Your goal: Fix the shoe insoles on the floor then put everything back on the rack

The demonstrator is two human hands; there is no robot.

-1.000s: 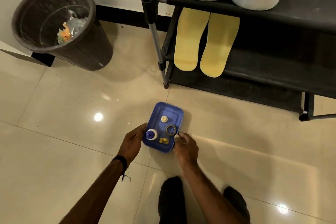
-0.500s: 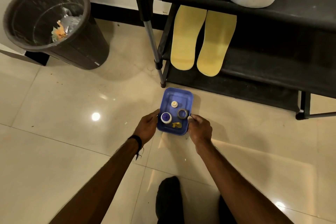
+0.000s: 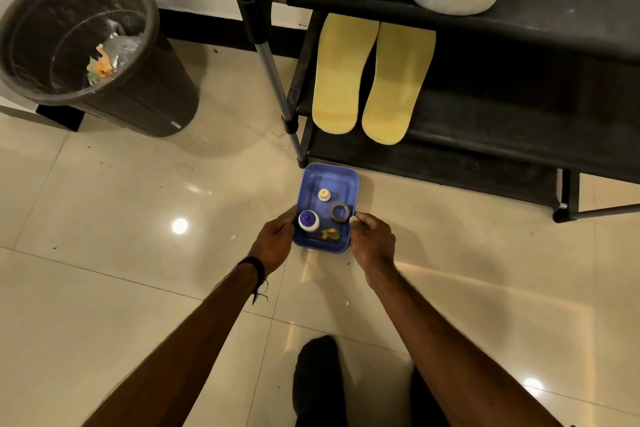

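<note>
Both arms extended: left hand [image 3: 275,243] and right hand [image 3: 373,242] grip opposite edges of blue tray [image 3: 341,174].

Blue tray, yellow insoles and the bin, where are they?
Blue tray [image 3: 341,180], head view, bare far floor of the tray.
Yellow insoles [image 3: 341,73], head view, middle of the left one.
Black bin [image 3: 145,94], head view, its outer wall.

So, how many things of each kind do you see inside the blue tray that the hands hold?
Bottle with blue cap: 1
Cream cap: 1
Tape roll: 1
Yellow scrap: 1
Total: 4, all in the blue tray.
</note>
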